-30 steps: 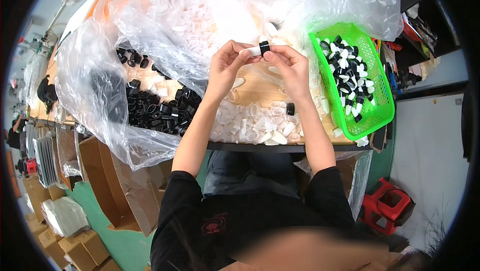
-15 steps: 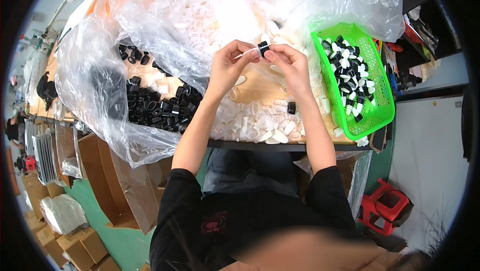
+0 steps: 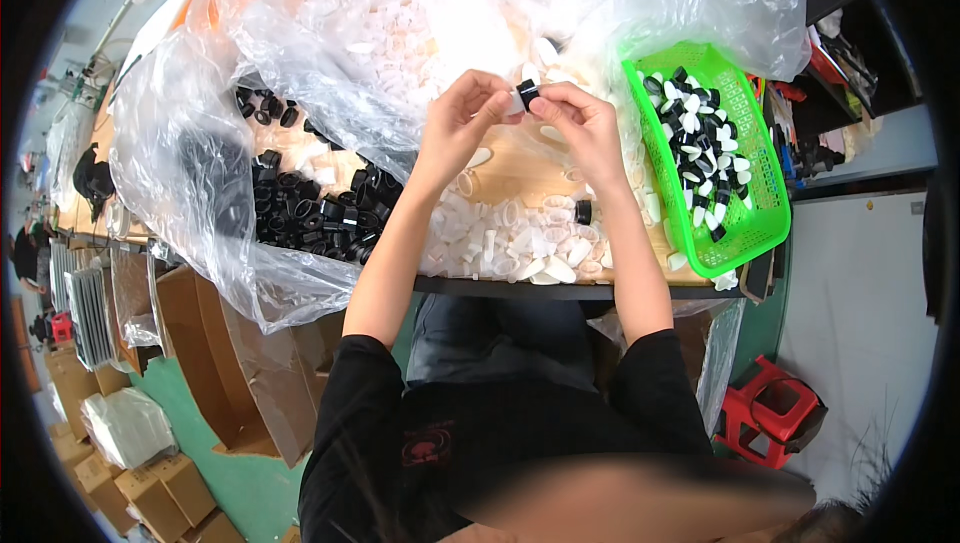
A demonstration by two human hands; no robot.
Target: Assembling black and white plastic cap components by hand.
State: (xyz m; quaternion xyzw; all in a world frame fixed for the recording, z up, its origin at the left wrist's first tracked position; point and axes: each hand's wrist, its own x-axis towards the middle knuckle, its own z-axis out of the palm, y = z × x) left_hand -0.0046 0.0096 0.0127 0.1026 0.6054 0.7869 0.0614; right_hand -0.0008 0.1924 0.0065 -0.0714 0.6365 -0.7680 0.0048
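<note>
Grip: both hands are closed in fingertip pinches, meeting just above the frame's centre.
Left hand: the left hand [image 3: 462, 118] has thumb and fingers pressed around a small white piece [image 3: 516, 102], mostly covered by the fingertips.
Right hand: the right hand [image 3: 582, 123] pinches a short black ring [image 3: 528, 92] from its right side, between thumb and fingers.
Held parts: white piece and black ring touch, held up above the tabletop; how far one sits inside the other cannot be told.
Tabletop: bare light wood [image 3: 520, 181] shows between the forearms, with a few loose white pieces on it.
Near edge: a heap of white and translucent pieces [image 3: 510, 243] spreads below the hands, and a lone black ring [image 3: 583, 212] stands at its right end, near the right forearm.
Black heap: many black rings [image 3: 315, 215] lie left of the left forearm, bordered by clear plastic sheeting [image 3: 175, 178].
Green basket: at right of centre, the bright green basket [image 3: 768, 228] holds a mixed pile of black-and-white pieces [image 3: 706, 148].
Upper middle: more pale pieces [image 3: 395, 38] lie amid the plastic, washed out by glare.
Floor level: a cardboard box [image 3: 215, 363] sits lower left, a red stool [image 3: 768, 405] lower right.
</note>
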